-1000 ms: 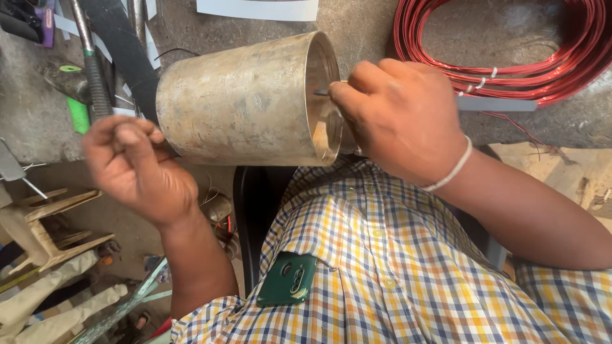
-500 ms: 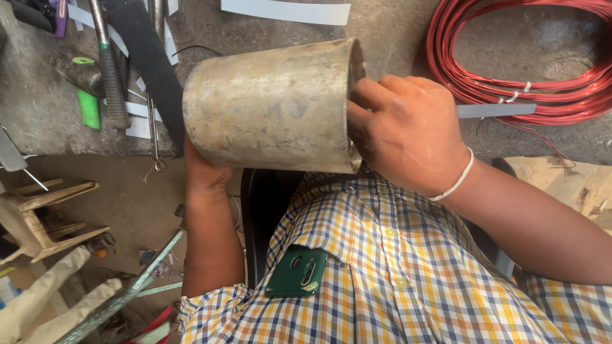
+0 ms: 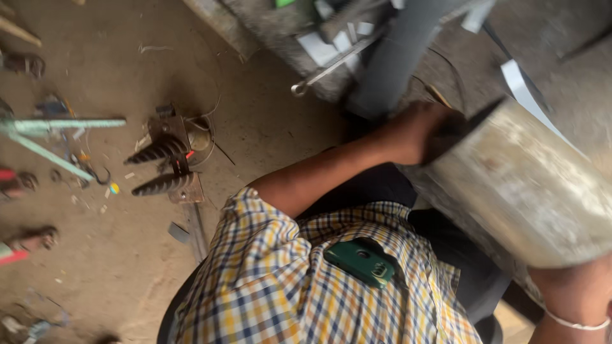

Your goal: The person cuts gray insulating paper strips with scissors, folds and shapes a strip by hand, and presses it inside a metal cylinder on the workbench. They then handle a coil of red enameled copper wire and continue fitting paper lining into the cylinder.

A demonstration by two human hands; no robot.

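Clutter fills the left of the frame: a green metal bar (image 3: 60, 125) at upper left, and two dark ribbed cone-shaped parts (image 3: 160, 167) on the dirt floor (image 3: 268, 114) at left centre; a spanner (image 3: 331, 65) lies on the bench edge near the top middle; a green device (image 3: 361, 261) sits in the pocket of the checked shirt (image 3: 287, 286) at lower centre. Right of that, the left hand (image 3: 424, 130) reaches up from the middle of the frame and grips the near rim of the large dull metal cylinder (image 3: 529, 185), which lies tilted across the right of the frame, blurred; the right hand (image 3: 574, 293), at lower right with a white band on the wrist, is under the cylinder's far end, and I cannot tell how its fingers are set. The cylinder looks rigid, fairly heavy sheet metal, smooth and likely to roll or slip; taking it at both ends by the rim, or from beneath, seems soundest. Against half a second ago the view has swung left and down to take in the floor, the red wire coil is gone from sight, and the cylinder has shifted from top centre to the right edge.
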